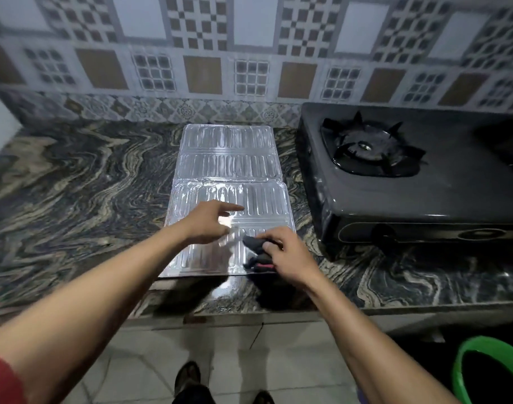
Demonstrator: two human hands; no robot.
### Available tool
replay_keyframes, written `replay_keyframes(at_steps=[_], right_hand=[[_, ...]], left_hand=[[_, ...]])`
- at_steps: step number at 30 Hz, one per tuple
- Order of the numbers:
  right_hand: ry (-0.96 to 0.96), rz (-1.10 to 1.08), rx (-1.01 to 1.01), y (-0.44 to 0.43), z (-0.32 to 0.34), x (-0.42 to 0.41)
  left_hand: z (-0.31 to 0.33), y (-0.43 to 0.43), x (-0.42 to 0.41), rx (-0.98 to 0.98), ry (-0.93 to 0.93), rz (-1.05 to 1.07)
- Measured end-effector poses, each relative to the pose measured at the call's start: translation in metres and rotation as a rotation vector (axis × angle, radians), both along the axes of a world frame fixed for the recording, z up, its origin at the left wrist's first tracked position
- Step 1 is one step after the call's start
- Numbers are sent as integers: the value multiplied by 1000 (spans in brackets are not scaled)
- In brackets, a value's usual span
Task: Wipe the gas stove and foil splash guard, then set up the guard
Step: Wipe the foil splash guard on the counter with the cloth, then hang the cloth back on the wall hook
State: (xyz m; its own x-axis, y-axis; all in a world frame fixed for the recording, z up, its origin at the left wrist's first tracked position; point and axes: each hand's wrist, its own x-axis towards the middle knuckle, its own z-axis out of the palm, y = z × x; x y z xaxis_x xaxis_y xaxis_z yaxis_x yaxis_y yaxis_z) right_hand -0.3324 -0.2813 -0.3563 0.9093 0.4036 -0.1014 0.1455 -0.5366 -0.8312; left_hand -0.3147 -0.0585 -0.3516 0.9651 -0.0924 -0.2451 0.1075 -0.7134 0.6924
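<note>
A dark marbled counter (83,182) runs along the tiled wall; a foil guard (229,158) lies flat on it, unfolded, near the middle; a black stove (441,196) sits just beside the guard, to its right.

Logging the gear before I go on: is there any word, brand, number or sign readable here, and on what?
None can be read.
Stove: an oval mark on the front panel, too blurred to read.
Foil guard: embossed ribs only, no text.
Wall tiles: patterns only.
Cloth: no label visible.
</note>
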Motion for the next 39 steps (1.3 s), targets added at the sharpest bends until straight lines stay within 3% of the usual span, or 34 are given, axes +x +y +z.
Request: replay_keyframes(at_steps=[2, 4, 10, 14, 19, 24, 29, 34, 39], right_hand=[[80, -60, 177, -9, 25, 11], [106, -83, 280, -17, 43, 22], [186, -75, 531, -30, 79, 34], [107, 5, 409, -25, 91, 33], [-17, -36, 438, -25, 124, 48], [-142, -45, 455, -28, 160, 71], [-140, -20, 494, -19, 189, 95], [-51, 5, 640, -4, 212, 109], [-178, 17, 485, 9, 225, 123]], left_hand=[[21, -18, -5, -254, 107, -29], [39, -29, -8, -377, 100, -61], [91, -47, -5, -474, -163, 72], [124, -51, -2, -435, -253, 116], [159, -57, -8, -460, -337, 215], [178, -40, -5, -609, -182, 219], [198, -18, 11, -814, -61, 46], [224, -6, 33, -883, -82, 83], [243, -3, 58, -919, -195, 80]])
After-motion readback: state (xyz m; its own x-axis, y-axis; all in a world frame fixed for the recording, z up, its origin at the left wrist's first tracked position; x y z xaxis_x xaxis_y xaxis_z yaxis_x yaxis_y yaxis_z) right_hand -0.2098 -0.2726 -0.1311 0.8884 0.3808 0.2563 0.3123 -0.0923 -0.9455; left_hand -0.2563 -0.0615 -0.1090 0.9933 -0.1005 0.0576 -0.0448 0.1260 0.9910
